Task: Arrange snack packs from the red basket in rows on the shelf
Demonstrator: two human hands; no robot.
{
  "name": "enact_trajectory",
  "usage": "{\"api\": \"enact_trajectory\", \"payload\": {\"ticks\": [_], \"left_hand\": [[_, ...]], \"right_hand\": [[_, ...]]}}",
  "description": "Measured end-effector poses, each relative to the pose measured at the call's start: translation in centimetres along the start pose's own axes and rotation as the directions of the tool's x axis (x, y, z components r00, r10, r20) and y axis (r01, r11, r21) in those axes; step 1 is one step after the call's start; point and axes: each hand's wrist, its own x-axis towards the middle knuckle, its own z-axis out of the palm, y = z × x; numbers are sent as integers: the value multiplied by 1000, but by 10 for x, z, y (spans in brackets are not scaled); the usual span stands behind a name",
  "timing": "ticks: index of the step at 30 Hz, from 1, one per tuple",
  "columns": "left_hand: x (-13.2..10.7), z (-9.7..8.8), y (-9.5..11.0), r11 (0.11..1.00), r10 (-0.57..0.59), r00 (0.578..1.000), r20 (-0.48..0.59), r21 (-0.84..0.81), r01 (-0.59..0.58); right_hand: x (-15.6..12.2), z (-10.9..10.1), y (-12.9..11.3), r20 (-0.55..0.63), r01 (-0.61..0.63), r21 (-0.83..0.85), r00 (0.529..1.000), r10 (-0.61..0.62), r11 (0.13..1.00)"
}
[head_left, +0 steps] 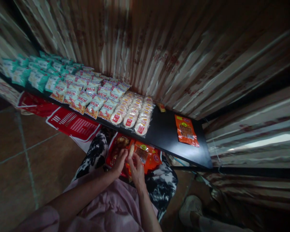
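Fingers of left hand [119, 161] and right hand [136, 169] clamp a pale packet [131, 150] below the shelf [166, 133] edge.

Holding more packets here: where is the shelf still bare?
Bare black shelf lies between the white round-cracker rows and the lone orange packet, plus a strip right of it. Left of the crackers, red packets and teal packets lie edge to edge.

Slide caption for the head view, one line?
Left hand and right hand hold orange packets below a packet-lined black shelf.
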Motion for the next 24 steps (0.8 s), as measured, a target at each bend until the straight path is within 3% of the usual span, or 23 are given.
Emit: {"api": "enact_trajectory", "payload": {"ticks": [3,8,15,19,24], "left_hand": [[-2,-2,4,995,21,1000,15,97,-23],[-2,-3,7,995,60,998,9,78,-61],[11,-4,-8,981,154,986,-63,132,-145],[18,-8,-11,930,315,944,-99,228,-287],[20,-10,9,843,490,861,-136,325,-428]], "right_hand": [[0,2,-1,53,-48,2,997,48,999],[1,3,7,39,-23,32,999,22,999],[4,1,-1,17,-19,7,1000,19,1000],[11,2,2,-53,-2,11,999,3,1000],[23,4,1,-160,13,-36,987,-19,999]]}}
